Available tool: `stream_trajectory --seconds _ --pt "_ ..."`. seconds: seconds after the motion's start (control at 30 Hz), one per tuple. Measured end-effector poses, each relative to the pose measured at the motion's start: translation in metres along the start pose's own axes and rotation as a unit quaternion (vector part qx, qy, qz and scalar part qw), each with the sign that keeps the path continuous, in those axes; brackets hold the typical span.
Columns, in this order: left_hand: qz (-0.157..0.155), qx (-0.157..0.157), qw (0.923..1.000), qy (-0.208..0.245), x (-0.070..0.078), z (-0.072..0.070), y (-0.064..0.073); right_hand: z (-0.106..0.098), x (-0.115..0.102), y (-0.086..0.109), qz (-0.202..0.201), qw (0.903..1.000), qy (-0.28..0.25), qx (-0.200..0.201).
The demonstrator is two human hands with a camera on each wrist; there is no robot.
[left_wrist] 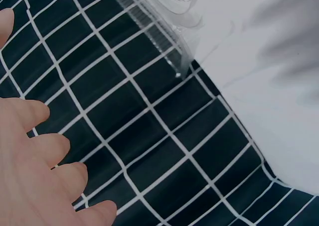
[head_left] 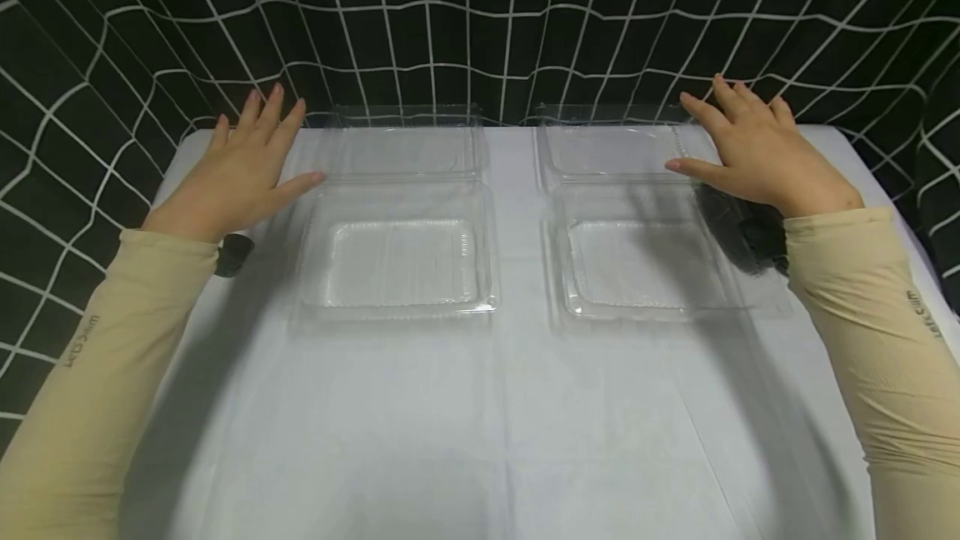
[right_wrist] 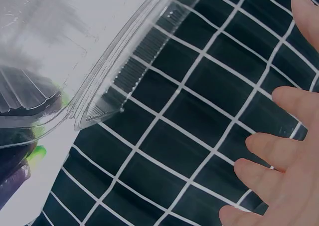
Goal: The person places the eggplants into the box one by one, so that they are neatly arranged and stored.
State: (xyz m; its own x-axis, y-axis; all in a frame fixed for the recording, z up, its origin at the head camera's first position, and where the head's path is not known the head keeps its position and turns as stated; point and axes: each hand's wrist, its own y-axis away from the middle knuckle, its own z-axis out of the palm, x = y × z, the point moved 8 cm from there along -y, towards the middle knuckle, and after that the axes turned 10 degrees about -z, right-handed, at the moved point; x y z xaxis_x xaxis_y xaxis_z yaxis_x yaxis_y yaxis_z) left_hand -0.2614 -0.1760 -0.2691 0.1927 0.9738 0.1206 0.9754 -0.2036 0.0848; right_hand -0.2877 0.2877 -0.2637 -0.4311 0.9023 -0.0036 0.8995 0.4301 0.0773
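left hand: fingers straight, beside left clamshell container
right hand: flat, seemingly touching right clamshell container
table: white

Dark object under the right hand mostly hidden by the wrist. Purple-and-green item blurred behind the clear plastic clamshell container, cut by frame edge; unidentifiable.

White table, black gridded backdrop
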Motion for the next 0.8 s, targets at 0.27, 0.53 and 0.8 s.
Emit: stream_trajectory --seconds 0.27,0.53,0.8 --pt "-0.002 0.002 0.9998 0.021 -0.003 0.006 0.005 0.004 0.005 0.005 0.001 1.0 -0.007 0.0" --pt "-0.018 0.063 0.9932 0.096 -0.02 0.03 0.052 -0.007 0.012 0.026 0.004 0.9974 -0.032 0.064" --pt "-0.028 0.103 0.9813 0.16 -0.025 0.06 0.094 -0.001 0.052 0.07 0.121 0.9846 -0.068 0.106"
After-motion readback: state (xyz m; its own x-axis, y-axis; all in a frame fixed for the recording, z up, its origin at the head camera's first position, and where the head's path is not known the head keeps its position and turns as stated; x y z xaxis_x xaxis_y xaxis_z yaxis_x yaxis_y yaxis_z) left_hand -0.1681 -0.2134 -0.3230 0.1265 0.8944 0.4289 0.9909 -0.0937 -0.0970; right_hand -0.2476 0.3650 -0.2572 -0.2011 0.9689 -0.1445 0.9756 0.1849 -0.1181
